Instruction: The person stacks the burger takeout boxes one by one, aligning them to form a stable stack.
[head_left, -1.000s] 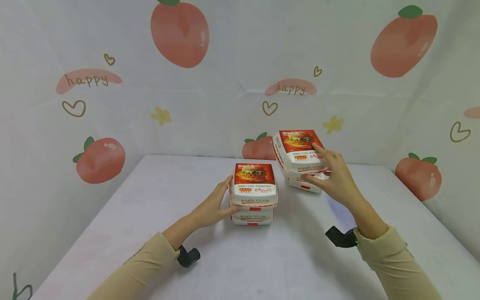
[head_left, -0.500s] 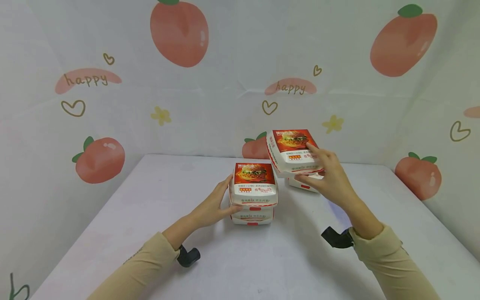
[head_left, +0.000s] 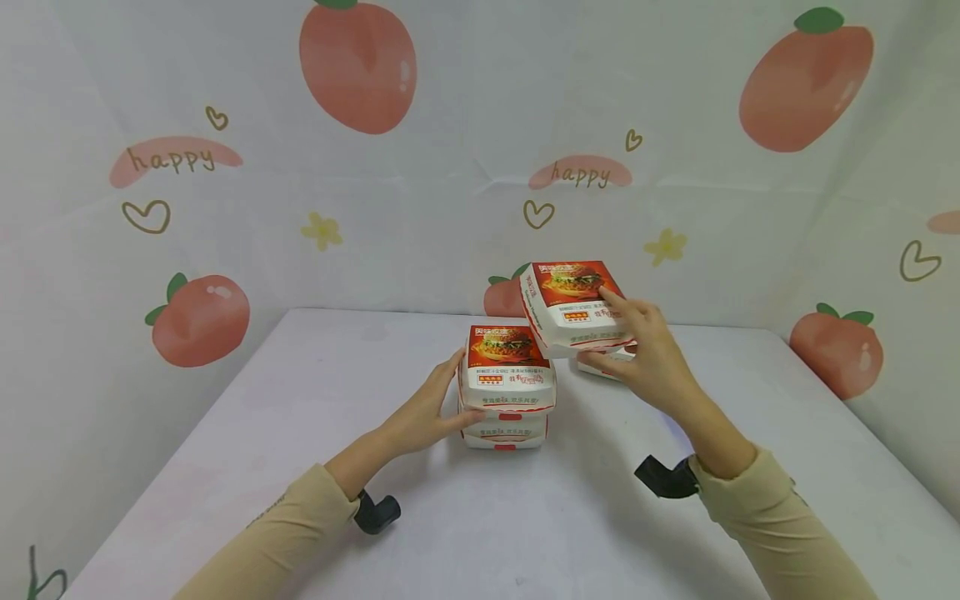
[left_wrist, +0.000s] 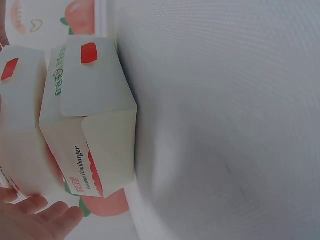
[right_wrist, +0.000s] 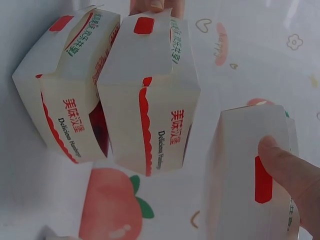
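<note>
Two burger boxes are stacked in the head view, an upper box (head_left: 510, 379) on a lower box (head_left: 504, 432). My left hand (head_left: 420, 421) holds the upper box at its left side, thumb on the front. Up and to the right, my right hand (head_left: 648, 354) grips another burger box (head_left: 573, 312), tilted and raised off the table, thumb on its front and fingers on top. In the right wrist view this held box (right_wrist: 237, 150) is apart from the stack. A further box (head_left: 602, 367) behind my right hand is mostly hidden.
The boxes stand on a white-covered table (head_left: 480, 525). Behind it hangs a white curtain (head_left: 435, 192) printed with peaches and hearts. Black wrist mounts (head_left: 377, 512) sit at both cuffs.
My right hand has carried its box leftward, from over the rear box toward the stack, and slightly down in the last half second. My left hand has stayed on the stack.
</note>
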